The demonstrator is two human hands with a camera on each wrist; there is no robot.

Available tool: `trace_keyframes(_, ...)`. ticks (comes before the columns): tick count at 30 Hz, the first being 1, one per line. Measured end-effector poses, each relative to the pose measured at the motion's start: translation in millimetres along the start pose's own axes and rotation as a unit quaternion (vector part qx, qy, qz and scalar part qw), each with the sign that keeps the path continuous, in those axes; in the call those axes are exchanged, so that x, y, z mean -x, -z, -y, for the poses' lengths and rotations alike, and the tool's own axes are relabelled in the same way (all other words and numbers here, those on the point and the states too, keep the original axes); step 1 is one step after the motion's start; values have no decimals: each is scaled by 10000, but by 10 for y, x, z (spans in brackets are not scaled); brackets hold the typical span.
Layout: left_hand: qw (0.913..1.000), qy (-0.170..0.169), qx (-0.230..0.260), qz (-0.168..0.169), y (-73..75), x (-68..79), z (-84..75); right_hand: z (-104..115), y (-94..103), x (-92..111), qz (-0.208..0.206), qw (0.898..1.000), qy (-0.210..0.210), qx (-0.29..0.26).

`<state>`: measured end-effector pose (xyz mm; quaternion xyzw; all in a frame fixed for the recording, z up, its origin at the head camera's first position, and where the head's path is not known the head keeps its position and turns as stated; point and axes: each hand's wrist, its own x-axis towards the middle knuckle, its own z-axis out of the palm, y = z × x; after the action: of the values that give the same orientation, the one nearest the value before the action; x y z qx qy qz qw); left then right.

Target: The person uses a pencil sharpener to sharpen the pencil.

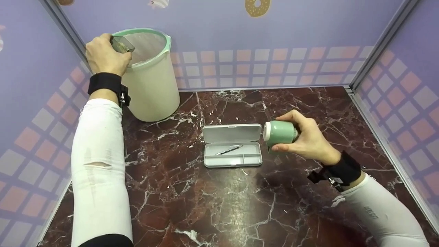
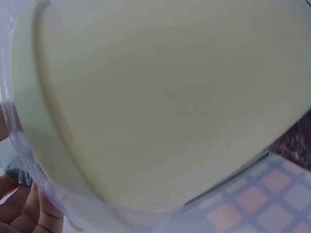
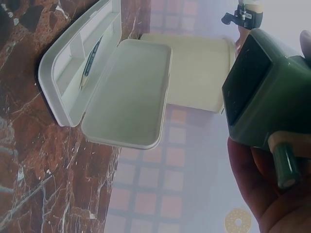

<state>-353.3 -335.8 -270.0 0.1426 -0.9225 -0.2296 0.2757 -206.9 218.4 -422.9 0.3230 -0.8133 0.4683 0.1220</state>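
Over the rim of a cream wastebasket (image 1: 154,85) with a mint-green ring, my left hand (image 1: 104,56) grips a small see-through shavings drawer (image 1: 123,44), with pale shavings visible inside. My right hand (image 1: 310,140) holds a green crank pencil sharpener (image 1: 281,132) in the air, thumb and fingers on opposite sides. In the right wrist view the sharpener shows a dark square face (image 3: 248,80) and a short crank handle (image 3: 285,165). To the left of it lies a grey pencil case (image 1: 233,166), lid up, with a dark patterned pencil (image 1: 229,150) in its long compartment.
A clear liner (image 2: 73,201) wraps the wastebasket's rim. White specks and crumbs lie on the dark red marbled tabletop (image 1: 164,192) around the case. Purple panels with pink and white squares (image 1: 274,58) enclose the back and both sides.
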Motion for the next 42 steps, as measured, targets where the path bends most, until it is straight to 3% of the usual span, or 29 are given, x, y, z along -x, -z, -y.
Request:
trace_keyframes(4,9986,-423,-303,-9,12,-12,9,8,-22,-14,54,9999,66,-84)
trace_keyframes(9,9954,-611,-697,229,37,-51,14,-2,-36,-27,60,9998,152,-95)
trace_keyframes(13,9892,-963,-1069,297,45,-74,16,-12,-52,-23,52,9998,170,-100)
trace_keyframes(22,9597,-2123,-1839,62,12,-51,-19,-22,-76,-16,101,9997,113,-169)
trace_keyframes(28,9409,-2543,-2237,5,-31,-24,-70,-36,-79,-12,180,9995,122,-242)
trace_keyframes(31,9241,-2727,-2674,151,-30,-24,-105,-44,-82,-10,193,9993,140,-271)
trace_keyframes(36,8825,-3138,-3460,548,-33,-48,-165,-57,-87,-8,213,9991,157,-331)
trace_keyframes(42,8523,-3582,-3738,746,-20,-73,-205,-66,-103,-18,278,9989,143,-340)
